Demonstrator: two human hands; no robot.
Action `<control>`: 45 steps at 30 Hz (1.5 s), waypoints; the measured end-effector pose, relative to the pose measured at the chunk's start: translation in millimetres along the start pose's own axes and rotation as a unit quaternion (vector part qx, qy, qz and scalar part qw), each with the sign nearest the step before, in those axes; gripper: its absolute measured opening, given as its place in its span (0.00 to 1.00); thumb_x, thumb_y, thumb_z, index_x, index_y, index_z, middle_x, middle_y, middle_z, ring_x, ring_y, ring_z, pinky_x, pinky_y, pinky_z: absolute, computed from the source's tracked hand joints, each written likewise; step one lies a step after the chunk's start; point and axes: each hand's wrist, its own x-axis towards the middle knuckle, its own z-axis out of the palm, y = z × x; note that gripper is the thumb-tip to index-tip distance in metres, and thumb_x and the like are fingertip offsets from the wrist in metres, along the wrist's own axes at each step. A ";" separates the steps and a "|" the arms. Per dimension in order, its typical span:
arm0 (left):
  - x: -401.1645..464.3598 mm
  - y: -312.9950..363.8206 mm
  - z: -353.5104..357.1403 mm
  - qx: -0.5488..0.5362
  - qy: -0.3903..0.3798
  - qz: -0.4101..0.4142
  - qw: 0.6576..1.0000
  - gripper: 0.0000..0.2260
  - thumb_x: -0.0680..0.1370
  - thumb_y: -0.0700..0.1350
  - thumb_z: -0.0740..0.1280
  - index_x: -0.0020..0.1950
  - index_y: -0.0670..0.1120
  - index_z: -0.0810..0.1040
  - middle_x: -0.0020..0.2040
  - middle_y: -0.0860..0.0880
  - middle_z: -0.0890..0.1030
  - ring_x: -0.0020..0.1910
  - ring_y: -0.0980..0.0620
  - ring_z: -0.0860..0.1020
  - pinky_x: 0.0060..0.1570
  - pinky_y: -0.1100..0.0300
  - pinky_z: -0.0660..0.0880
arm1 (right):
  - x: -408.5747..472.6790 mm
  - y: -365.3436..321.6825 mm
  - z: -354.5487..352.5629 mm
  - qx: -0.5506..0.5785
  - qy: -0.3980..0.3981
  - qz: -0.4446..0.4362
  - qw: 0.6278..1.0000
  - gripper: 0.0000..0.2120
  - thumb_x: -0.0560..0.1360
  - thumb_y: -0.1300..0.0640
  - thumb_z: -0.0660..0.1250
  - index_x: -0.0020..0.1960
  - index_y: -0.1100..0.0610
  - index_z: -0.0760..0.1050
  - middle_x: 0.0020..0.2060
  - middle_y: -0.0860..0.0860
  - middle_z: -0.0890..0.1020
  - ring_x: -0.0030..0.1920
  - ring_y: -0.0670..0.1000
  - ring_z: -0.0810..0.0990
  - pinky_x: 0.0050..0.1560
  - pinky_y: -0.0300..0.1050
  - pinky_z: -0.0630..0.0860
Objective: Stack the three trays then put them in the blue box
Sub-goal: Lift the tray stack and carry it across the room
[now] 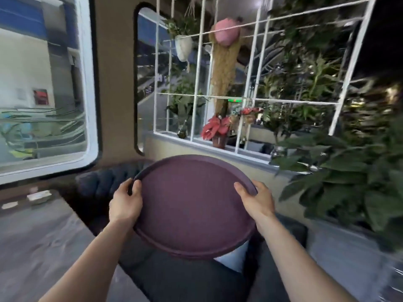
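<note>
Both hands grip a round purple tray [194, 205] held up in the air, tilted a little toward the camera: the left hand [125, 203] clamps the tray's left rim with the thumb lying over the top edge, and the right hand [255, 200] clamps the right rim the same way. A doubled line along the tray's near edge hints at more than one tray nested together, but the view is too soft to say whether all three are there. Below the tray lies a dark padded seat [104, 186], with a grey tabletop [39, 243] to the tray's left and leafy plants [340, 171] close on its right; behind the tray a white wire grid [246, 99] carries potted flowers. No blue box shows anywhere, so I judge this to be the carry toward it. The frame is smeared, which suggests the head is turning, and that is where the risk sits. If the trays are only loosely nested, a quick swing or extra tilt could let the top one slide off toward the person's lap. The grip is by thumbs and fingertips on a thin rim, so a knock could pry one side loose. The foliage to the tray's right is the likeliest thing to catch that edge. Carrying toward a box not yet in sight also invites a misjudged lowering.
</note>
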 end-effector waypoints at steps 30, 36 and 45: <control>-395.9 89.6 346.1 -0.081 -0.670 0.137 0.725 0.21 0.81 0.54 0.58 0.73 0.49 0.71 0.71 0.43 0.75 0.69 0.39 0.72 0.67 0.48 0.66 | -306.3 92.7 -369.0 -0.161 0.643 0.284 0.692 0.35 0.71 0.37 0.69 0.71 0.54 0.70 0.67 0.54 0.76 0.67 0.57 0.74 0.67 0.51 0.70; -508.3 95.8 309.3 -0.110 -0.775 0.161 0.602 0.24 0.80 0.57 0.58 0.68 0.42 0.73 0.67 0.39 0.77 0.66 0.37 0.74 0.66 0.41 0.68 | -425.2 72.8 -372.9 -0.151 0.724 0.306 0.599 0.36 0.69 0.35 0.69 0.71 0.53 0.70 0.66 0.52 0.77 0.66 0.56 0.75 0.68 0.55 0.71; -673.4 113.0 217.0 -0.135 -0.833 0.176 0.507 0.24 0.81 0.57 0.58 0.75 0.48 0.68 0.73 0.45 0.72 0.71 0.40 0.71 0.68 0.43 0.68 | -587.3 54.9 -399.8 -0.145 0.801 0.314 0.489 0.32 0.69 0.36 0.69 0.67 0.52 0.73 0.59 0.52 0.81 0.61 0.57 0.78 0.65 0.57 0.73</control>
